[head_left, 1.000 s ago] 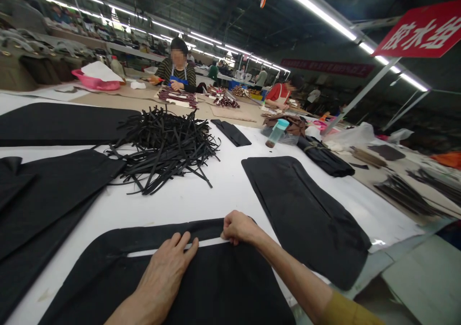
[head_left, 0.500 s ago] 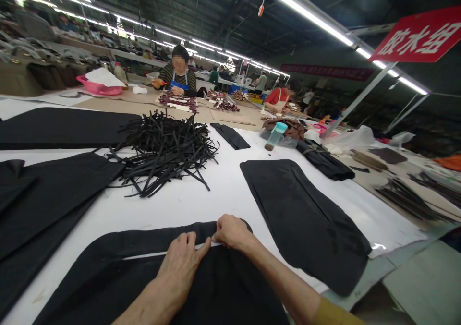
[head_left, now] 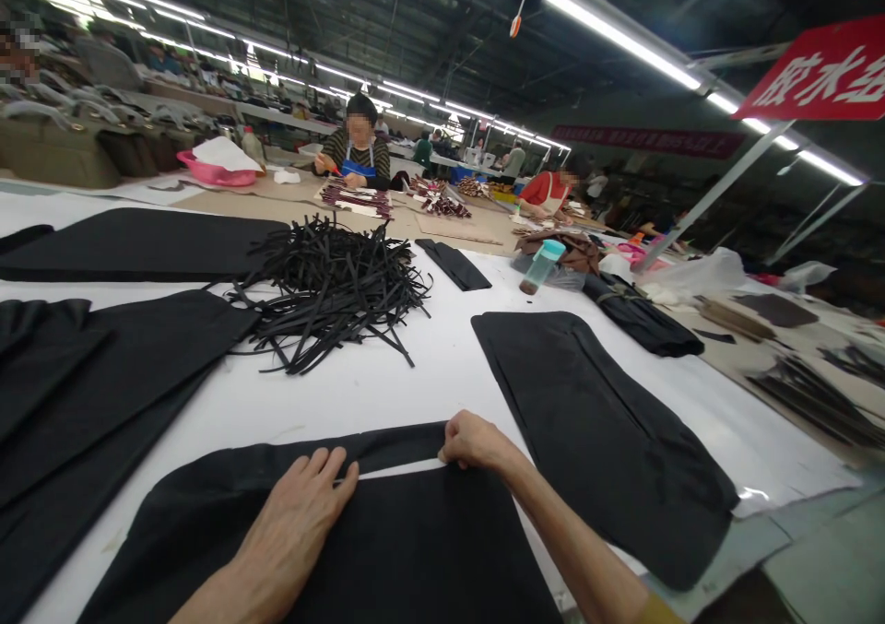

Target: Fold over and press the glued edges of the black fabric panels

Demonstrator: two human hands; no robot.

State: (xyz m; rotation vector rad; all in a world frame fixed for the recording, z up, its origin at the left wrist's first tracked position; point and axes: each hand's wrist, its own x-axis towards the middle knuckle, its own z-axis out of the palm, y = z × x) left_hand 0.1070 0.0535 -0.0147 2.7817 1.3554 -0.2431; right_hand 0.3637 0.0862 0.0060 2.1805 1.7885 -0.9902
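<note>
A large black sheet panel, leather-like, lies in front of me with a long narrow slit across its upper part, where a white line shows. I cannot tell whether this white is tape or the table beneath. My left hand rests palm down on the panel at the slit's left end, fingers stretched out and pressing on it. At the other end, my right hand pinches the panel's top right corner between thumb and bent fingers. The exact spot gripped is partly hidden by those fingers.
A pile of thin black strips lies beyond the panel. Another slit black panel is to the right, and stacked black pieces lie left. A turquoise-lidded bottle stands behind. Two co-workers sit across the table.
My left hand has slid left along the slit and my right hand slightly right, so they are farther apart. More of the white line shows between them. The view has shifted slightly.
</note>
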